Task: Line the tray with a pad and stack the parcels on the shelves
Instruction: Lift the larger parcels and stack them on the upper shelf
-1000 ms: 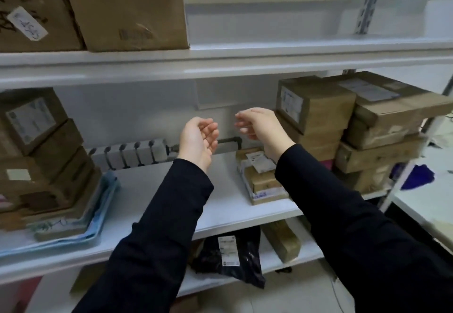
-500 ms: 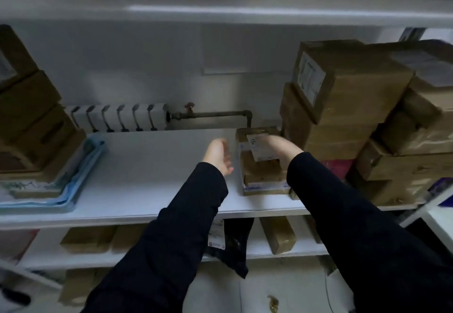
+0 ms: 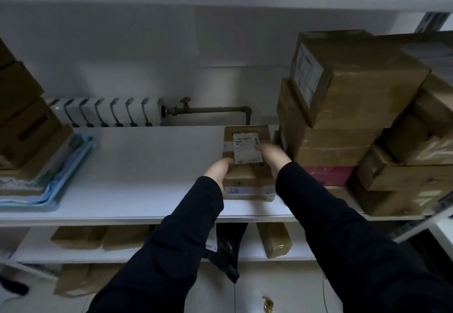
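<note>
Hands close on the small parcel [image 3: 246, 165] from both sides. The left hand [image 3: 219, 168] curls round its near left edge. The right hand [image 3: 269, 153] wraps the right side, fingers lying over the corner of the white shipping label [image 3: 245, 146]. The parcel sits on a flat box [image 3: 247, 191] with blue-printed tape. Both are on the middle shelf [image 3: 147, 165], just beside the tall stack of cartons [image 3: 343, 97] on the right.

At the far left of the same shelf is the blue tray [image 3: 91, 146], already loaded with brown boxes [image 3: 29, 126]. A pale sheet bunches at its front, likely the pad, though tray and pad are hard to tell apart.

The step in hand looks like squaring or seating this parcel on its stack, though it could equally be the start of a lift.

To do it well:
- Keep both palms flat against opposite sides, so the parcel moves without twisting.
- Bring its edges flush with the flat box beneath.
- Leave the label facing up and readable.
- Press down lightly before letting go, to check that it does not rock.
- Mind the right knuckles: the cartons there lean unevenly and are close, so a nudge could shift them.
- Use the wide bare stretch of shelf to the left if more room is needed.
</note>
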Demonstrator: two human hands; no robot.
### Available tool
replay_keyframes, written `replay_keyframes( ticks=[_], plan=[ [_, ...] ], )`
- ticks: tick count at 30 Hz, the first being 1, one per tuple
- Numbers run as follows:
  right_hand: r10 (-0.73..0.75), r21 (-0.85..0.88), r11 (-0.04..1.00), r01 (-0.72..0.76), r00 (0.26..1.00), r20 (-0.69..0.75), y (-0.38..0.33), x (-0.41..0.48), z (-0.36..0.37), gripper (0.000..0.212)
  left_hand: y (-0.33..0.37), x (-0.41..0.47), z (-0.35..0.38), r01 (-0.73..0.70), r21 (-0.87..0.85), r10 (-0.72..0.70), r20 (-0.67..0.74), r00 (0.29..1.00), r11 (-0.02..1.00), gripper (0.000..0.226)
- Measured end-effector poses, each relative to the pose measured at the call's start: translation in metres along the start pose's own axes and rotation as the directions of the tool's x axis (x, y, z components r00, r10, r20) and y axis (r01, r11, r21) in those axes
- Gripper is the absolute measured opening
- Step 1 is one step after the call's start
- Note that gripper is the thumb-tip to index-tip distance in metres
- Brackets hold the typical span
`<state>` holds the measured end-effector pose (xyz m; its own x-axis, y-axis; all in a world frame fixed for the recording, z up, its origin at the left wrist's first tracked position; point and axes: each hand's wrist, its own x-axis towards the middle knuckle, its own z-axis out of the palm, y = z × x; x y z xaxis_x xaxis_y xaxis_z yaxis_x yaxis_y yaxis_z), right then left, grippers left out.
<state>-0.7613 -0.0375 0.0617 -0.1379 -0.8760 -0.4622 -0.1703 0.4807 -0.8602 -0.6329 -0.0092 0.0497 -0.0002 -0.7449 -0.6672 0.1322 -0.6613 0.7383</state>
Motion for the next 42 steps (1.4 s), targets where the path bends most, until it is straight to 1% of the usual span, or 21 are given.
replay_keyframes(
  ticks=[3,4,5,7,8,11,13,14,15,17,20,21,23,25,26,28,30,33,36,39,42],
  plan=[
    [0.02,0.038,0.999,-0.021,1.0,0.011,-0.005,0.001,0.0,0.025,0.0,-0.006,-0.008,-0.003,-0.009,0.003,-0.003,1.0,1.0,0.027],
    [0.02,0.043,0.999,-0.02,1.0,0.016,-0.007,0.001,0.002,0.026,-0.001,-0.003,-0.011,-0.019,-0.018,0.019,0.006,1.0,1.0,0.025],
    [0.019,0.043,0.999,-0.02,1.0,0.021,-0.009,0.0,0.003,0.03,-0.001,-0.005,-0.012,-0.061,-0.015,0.061,0.012,0.998,0.998,0.034],
    [0.018,0.015,1.0,-0.018,1.0,0.014,-0.013,-0.002,0.006,0.038,-0.001,-0.002,-0.015,-0.162,0.011,0.162,0.006,0.987,0.987,0.073],
    [0.012,0.006,1.0,-0.012,1.0,0.016,-0.015,-0.004,0.007,0.041,0.0,-0.001,-0.018,-0.202,0.013,0.201,0.007,0.979,0.979,0.084],
    [0.013,0.028,1.0,-0.014,0.999,0.043,-0.021,-0.009,0.009,0.043,0.011,-0.001,-0.026,-0.287,-0.011,0.287,0.031,0.957,0.958,0.08],
    [-0.015,0.045,0.999,0.014,1.0,0.026,-0.03,-0.016,0.013,0.042,0.02,-0.01,-0.03,-0.286,0.001,0.286,0.057,0.957,0.958,0.092],
    [-0.041,0.049,0.998,0.041,0.999,0.01,-0.035,-0.021,0.016,0.041,0.025,-0.016,-0.033,-0.301,0.008,0.3,0.041,0.953,0.954,0.084],
    [-0.065,0.055,0.996,0.066,0.998,-0.006,-0.04,-0.023,0.018,0.04,0.028,-0.024,-0.037,-0.301,-0.005,0.301,0.015,0.953,0.954,0.067],
    [-0.13,0.089,0.987,0.131,0.991,-0.017,-0.053,-0.036,0.022,0.033,0.03,-0.036,-0.049,-0.208,-0.094,0.209,-0.004,0.978,0.974,0.043],
    [-0.203,0.177,0.961,0.212,0.977,-0.068,-0.067,-0.058,0.027,0.027,0.03,-0.051,-0.076,-0.124,-0.19,0.124,-0.012,0.992,0.974,0.037],
    [-0.224,0.191,0.953,0.236,0.971,-0.087,-0.069,-0.064,0.028,0.032,0.03,-0.056,-0.085,-0.117,-0.232,0.115,-0.021,0.993,0.966,0.036],
    [-0.246,0.157,0.951,0.266,0.96,-0.133,-0.072,-0.077,0.032,0.056,0.032,-0.072,-0.101,-0.115,-0.271,0.11,-0.034,0.993,0.956,0.034],
    [-0.265,0.113,0.95,0.29,0.945,-0.191,-0.074,-0.09,0.037,0.085,0.033,-0.091,-0.118,-0.126,-0.261,0.132,0.005,0.991,0.957,0.034],
    [-0.272,0.077,0.953,0.292,0.941,-0.203,-0.077,-0.105,0.041,0.09,0.034,-0.101,-0.128,-0.131,-0.256,0.143,0.027,0.989,0.958,0.035],
    [-0.302,-0.017,0.952,0.306,0.926,-0.225,-0.083,-0.13,0.05,0.087,0.036,-0.118,-0.148,-0.154,-0.241,0.169,0.041,0.985,0.958,0.044],
    [-0.34,-0.105,0.94,0.324,0.907,-0.249,-0.087,-0.146,0.056,0.083,0.038,-0.133,-0.166,-0.209,-0.205,0.214,0.005,0.977,0.956,0.063],
    [-0.376,-0.128,0.927,0.354,0.887,-0.268,-0.087,-0.172,0.064,0.087,0.038,-0.166,-0.184,-0.312,-0.105,0.319,0.061,0.946,0.944,0.069],
    [-0.331,0.013,0.938,0.347,0.905,-0.268,-0.086,-0.198,0.068,0.089,0.034,-0.205,-0.204,-0.387,-0.005,0.38,0.2,0.903,0.922,0.076],
    [-0.315,0.146,0.921,0.361,0.912,-0.263,-0.088,-0.218,0.073,0.086,0.035,-0.233,-0.217,-0.486,-0.081,0.484,0.326,0.812,0.87,0.093],
    [-0.321,0.194,0.902,0.385,0.901,-0.291,-0.096,-0.24,0.08,0.081,0.043,-0.258,-0.219,-0.575,-0.219,0.615,0.321,0.72,0.788,0.076]
  ],
)
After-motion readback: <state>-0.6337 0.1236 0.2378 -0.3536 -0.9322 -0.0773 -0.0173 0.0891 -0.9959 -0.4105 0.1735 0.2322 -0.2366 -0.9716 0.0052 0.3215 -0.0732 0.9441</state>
